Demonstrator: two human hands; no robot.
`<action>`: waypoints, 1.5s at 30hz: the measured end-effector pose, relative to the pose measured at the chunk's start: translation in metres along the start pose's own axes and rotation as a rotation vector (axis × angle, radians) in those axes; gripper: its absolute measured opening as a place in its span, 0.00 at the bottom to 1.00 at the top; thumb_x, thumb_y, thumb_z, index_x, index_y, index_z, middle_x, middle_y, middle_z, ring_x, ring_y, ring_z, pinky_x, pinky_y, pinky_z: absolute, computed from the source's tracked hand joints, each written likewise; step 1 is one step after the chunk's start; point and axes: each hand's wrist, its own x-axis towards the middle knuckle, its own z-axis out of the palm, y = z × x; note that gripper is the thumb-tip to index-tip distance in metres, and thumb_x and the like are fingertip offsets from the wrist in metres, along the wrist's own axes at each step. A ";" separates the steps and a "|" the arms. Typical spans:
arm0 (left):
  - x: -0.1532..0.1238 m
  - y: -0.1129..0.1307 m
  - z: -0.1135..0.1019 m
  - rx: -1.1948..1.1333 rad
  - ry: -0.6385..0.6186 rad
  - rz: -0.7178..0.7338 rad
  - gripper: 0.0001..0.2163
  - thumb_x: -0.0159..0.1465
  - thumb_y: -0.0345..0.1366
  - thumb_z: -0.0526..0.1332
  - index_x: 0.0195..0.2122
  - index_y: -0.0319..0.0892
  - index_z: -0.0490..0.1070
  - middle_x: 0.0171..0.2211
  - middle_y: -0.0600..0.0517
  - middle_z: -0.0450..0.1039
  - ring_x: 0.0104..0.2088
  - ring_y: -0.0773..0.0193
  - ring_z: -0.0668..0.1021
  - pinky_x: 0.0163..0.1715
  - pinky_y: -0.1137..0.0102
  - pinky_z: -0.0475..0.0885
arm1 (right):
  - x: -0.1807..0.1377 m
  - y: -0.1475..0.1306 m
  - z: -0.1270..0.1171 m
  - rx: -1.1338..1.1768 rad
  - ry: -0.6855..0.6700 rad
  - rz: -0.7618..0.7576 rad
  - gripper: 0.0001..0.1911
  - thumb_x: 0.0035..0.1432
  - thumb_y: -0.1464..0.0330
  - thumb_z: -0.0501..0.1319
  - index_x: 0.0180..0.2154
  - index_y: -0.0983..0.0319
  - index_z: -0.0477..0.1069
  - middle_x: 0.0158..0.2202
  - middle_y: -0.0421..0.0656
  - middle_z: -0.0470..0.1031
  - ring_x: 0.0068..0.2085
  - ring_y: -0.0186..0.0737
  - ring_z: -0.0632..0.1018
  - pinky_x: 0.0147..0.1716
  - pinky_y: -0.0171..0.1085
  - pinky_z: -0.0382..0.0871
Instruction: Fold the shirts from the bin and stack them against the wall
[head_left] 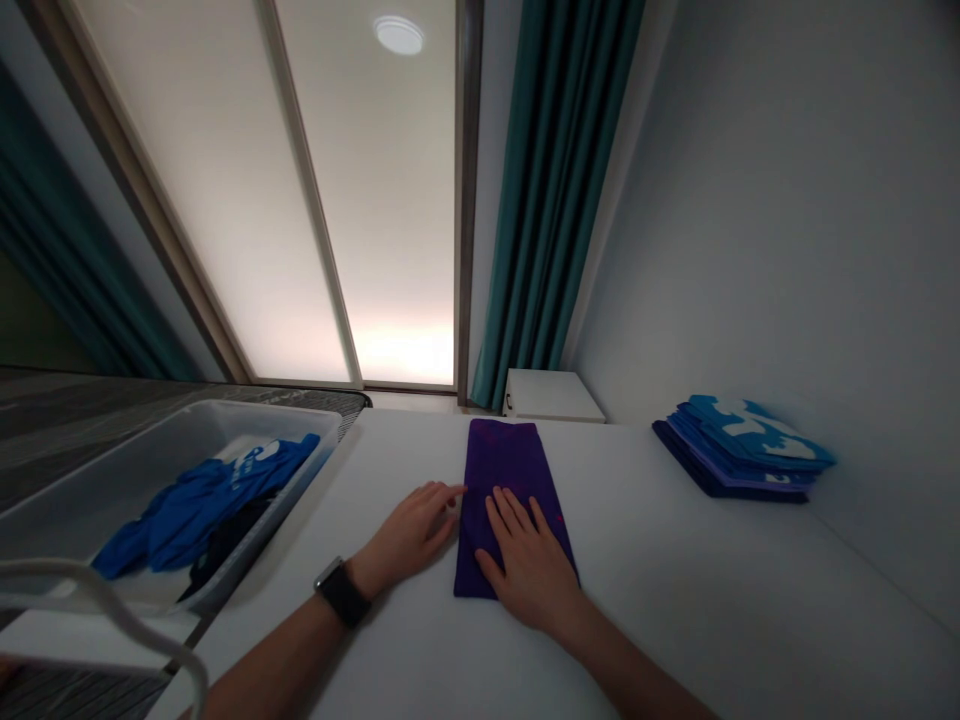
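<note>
A purple folded garment [504,452] lies as a long, narrow rectangle on the white table [409,650]. My right hand [529,560] rests flat on its near half, fingers spread and pointing away from me. At the garment's left edge is my left hand [416,525], its index fingertip touching the side and a gap between finger and thumb; it grips nothing. A dark watch [343,592] is on my left wrist. Part of the garment's near right side is hidden under my right hand.
A stack of folded blue and purple garments [739,450] sits at the right by the wall. To the left, a translucent plastic bin [172,430] holds a loose blue shirt [202,505] and dark cloth. A pale cable [120,605] curves across the lower left. A white cabinet [551,392] stands beyond the table.
</note>
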 end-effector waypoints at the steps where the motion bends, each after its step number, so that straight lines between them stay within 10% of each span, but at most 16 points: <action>1: 0.000 0.001 0.001 -0.013 0.056 -0.039 0.18 0.67 0.31 0.53 0.58 0.43 0.61 0.44 0.47 0.71 0.45 0.58 0.73 0.48 0.61 0.70 | 0.000 0.000 0.000 0.004 -0.005 -0.001 0.36 0.67 0.51 0.42 0.67 0.66 0.47 0.69 0.48 0.44 0.69 0.46 0.47 0.66 0.52 0.36; 5: 0.000 0.010 0.004 0.011 0.151 -0.091 0.25 0.67 0.35 0.54 0.65 0.43 0.52 0.57 0.42 0.64 0.57 0.54 0.68 0.57 0.56 0.66 | 0.002 0.002 -0.005 0.026 -0.002 -0.004 0.33 0.68 0.55 0.40 0.67 0.65 0.49 0.69 0.46 0.46 0.69 0.44 0.49 0.66 0.50 0.37; 17: -0.007 0.026 0.032 0.243 -0.121 0.037 0.32 0.68 0.43 0.54 0.69 0.48 0.42 0.70 0.48 0.44 0.68 0.53 0.51 0.66 0.52 0.50 | -0.001 0.094 -0.018 -0.015 0.102 0.334 0.28 0.67 0.66 0.39 0.64 0.66 0.56 0.64 0.50 0.60 0.64 0.43 0.61 0.61 0.45 0.51; 25: -0.006 0.025 0.031 0.270 -0.158 0.055 0.29 0.68 0.46 0.52 0.68 0.48 0.46 0.69 0.47 0.46 0.68 0.52 0.52 0.65 0.52 0.52 | 0.009 0.083 -0.023 -0.043 0.114 0.421 0.17 0.66 0.68 0.46 0.35 0.61 0.73 0.38 0.46 0.78 0.41 0.41 0.75 0.40 0.37 0.59; 45: -0.005 0.024 0.030 0.256 -0.140 0.028 0.28 0.70 0.48 0.49 0.69 0.47 0.46 0.69 0.46 0.46 0.68 0.53 0.52 0.64 0.53 0.53 | 0.009 0.079 -0.021 -0.056 0.064 0.408 0.12 0.66 0.67 0.51 0.33 0.60 0.71 0.34 0.43 0.78 0.39 0.40 0.76 0.37 0.37 0.57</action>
